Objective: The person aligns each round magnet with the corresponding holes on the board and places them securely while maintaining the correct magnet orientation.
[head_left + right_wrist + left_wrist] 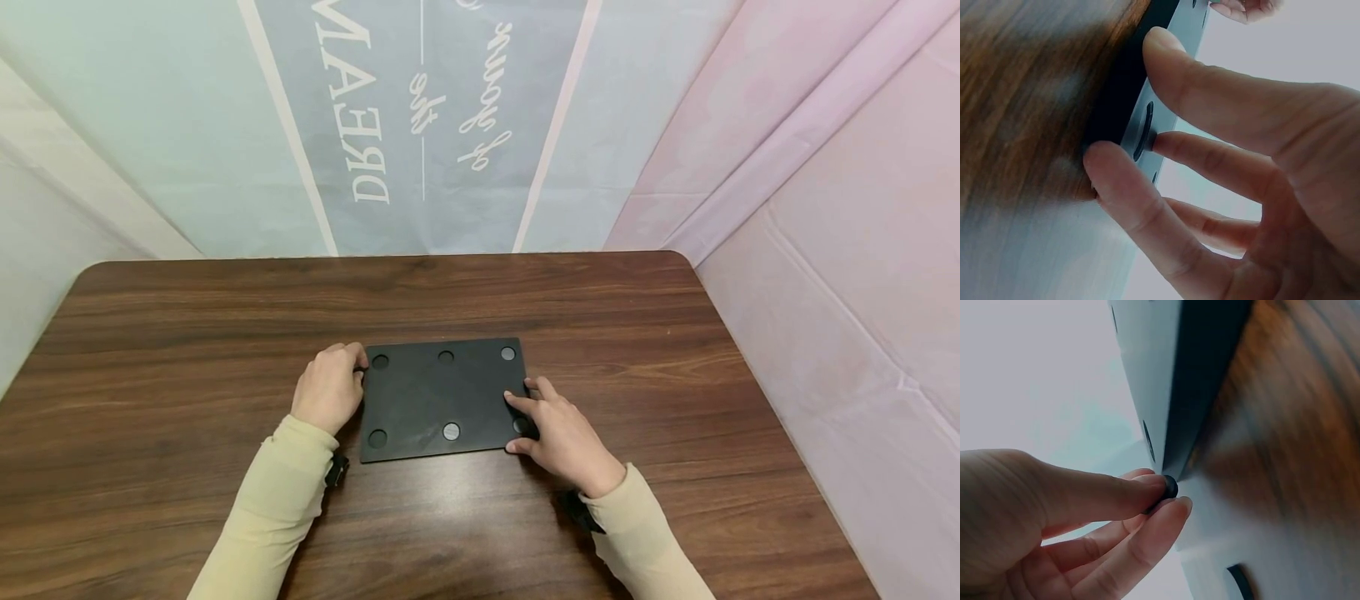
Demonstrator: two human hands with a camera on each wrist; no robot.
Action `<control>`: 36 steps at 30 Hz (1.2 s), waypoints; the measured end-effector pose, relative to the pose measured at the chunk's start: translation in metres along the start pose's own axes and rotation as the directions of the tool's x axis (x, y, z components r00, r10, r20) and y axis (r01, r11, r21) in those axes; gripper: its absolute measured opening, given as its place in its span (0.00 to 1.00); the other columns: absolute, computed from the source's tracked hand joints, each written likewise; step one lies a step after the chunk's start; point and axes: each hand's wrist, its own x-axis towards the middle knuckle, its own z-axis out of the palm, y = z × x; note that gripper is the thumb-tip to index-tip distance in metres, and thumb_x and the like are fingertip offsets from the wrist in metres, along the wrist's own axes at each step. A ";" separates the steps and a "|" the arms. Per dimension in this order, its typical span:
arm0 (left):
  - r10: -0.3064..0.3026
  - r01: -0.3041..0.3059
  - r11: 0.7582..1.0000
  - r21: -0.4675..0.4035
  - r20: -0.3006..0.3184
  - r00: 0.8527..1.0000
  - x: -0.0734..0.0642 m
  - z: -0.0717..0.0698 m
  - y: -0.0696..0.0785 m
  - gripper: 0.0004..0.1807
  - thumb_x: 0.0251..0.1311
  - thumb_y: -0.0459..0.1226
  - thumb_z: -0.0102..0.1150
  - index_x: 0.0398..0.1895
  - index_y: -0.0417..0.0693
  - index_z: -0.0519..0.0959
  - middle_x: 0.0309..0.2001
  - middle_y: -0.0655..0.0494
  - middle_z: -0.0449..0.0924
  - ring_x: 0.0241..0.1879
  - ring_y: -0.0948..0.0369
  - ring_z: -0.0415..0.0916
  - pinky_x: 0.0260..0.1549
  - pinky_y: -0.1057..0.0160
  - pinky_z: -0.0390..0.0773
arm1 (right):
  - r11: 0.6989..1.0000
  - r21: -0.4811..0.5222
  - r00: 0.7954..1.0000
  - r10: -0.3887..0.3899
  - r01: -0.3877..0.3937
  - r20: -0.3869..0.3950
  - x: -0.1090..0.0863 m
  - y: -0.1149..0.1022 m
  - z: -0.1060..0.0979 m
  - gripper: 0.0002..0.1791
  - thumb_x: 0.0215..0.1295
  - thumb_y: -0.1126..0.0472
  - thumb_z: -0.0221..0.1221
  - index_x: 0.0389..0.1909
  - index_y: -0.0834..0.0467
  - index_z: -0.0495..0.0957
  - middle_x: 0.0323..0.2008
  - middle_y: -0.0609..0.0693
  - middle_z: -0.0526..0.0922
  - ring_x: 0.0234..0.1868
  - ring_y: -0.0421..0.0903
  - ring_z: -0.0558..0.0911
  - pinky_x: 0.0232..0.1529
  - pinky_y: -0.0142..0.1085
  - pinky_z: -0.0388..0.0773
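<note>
On the table lies a flat black rectangular board [427, 396] with round recesses along its two long sides. A shiny silver disc [507, 353] sits in the far right recess, and another silver disc [451, 431] in the near middle one. Beside the board's left edge, my left hand [330, 387] pinches a small black rounded piece [1170, 487] between thumb and fingertips. My right hand [562, 433] holds the board's near right corner, thumb at the near edge, one fingertip on top by a recess [1145, 131], and another at the right edge.
The brown wood-grain table [187, 350] extends around the board on all sides. Behind it hangs a pale blue printed cloth [427, 125], with a pinkish cloth [847, 275] along the right side. Dark straps [337, 471] are on both wrists.
</note>
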 end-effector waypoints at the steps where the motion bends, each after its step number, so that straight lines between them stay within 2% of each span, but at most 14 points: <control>1: 0.003 -0.003 1.000 -0.002 -0.004 1.000 0.000 0.000 0.001 0.05 0.56 0.23 0.59 0.33 0.36 0.80 0.32 0.42 0.80 0.26 0.46 0.79 0.23 0.50 0.79 | 1.000 0.000 1.000 -0.002 0.002 -0.001 0.000 0.000 0.000 0.36 0.48 0.55 0.73 0.60 0.60 0.76 0.61 0.65 0.69 0.57 0.60 0.76 0.51 0.53 0.76; 10: 0.026 -0.026 1.000 -0.011 -0.032 0.999 0.000 0.000 0.005 0.04 0.55 0.23 0.59 0.33 0.35 0.80 0.32 0.41 0.80 0.26 0.45 0.80 0.24 0.50 0.79 | 1.000 -0.004 1.000 -0.005 0.005 -0.007 0.000 0.001 0.001 0.36 0.48 0.54 0.73 0.60 0.59 0.76 0.61 0.65 0.69 0.57 0.60 0.76 0.52 0.53 0.75; 20: 0.020 -0.020 1.000 -0.015 0.015 1.000 0.002 -0.002 0.012 0.04 0.57 0.23 0.58 0.35 0.35 0.80 0.34 0.40 0.80 0.27 0.47 0.80 0.23 0.53 0.79 | 1.000 -0.002 1.000 -0.010 0.010 -0.004 0.000 0.001 0.000 0.36 0.48 0.54 0.73 0.60 0.60 0.75 0.61 0.65 0.69 0.57 0.61 0.76 0.52 0.53 0.76; 27: 0.071 -0.072 0.997 -0.026 -0.033 0.997 0.002 -0.001 0.019 0.04 0.55 0.22 0.59 0.32 0.34 0.80 0.32 0.40 0.79 0.25 0.47 0.79 0.22 0.53 0.79 | 1.000 0.001 1.000 -0.006 0.006 -0.003 0.000 0.002 0.000 0.36 0.48 0.54 0.73 0.61 0.60 0.75 0.61 0.65 0.69 0.58 0.61 0.76 0.52 0.54 0.75; 36: 0.054 -0.054 0.998 -0.016 0.021 0.998 0.006 0.003 0.022 0.04 0.57 0.23 0.58 0.34 0.35 0.80 0.33 0.41 0.79 0.26 0.48 0.79 0.24 0.54 0.80 | 1.000 -0.012 0.999 -0.025 0.025 -0.026 0.000 0.002 0.001 0.36 0.48 0.56 0.73 0.60 0.62 0.76 0.59 0.66 0.70 0.56 0.62 0.77 0.51 0.54 0.75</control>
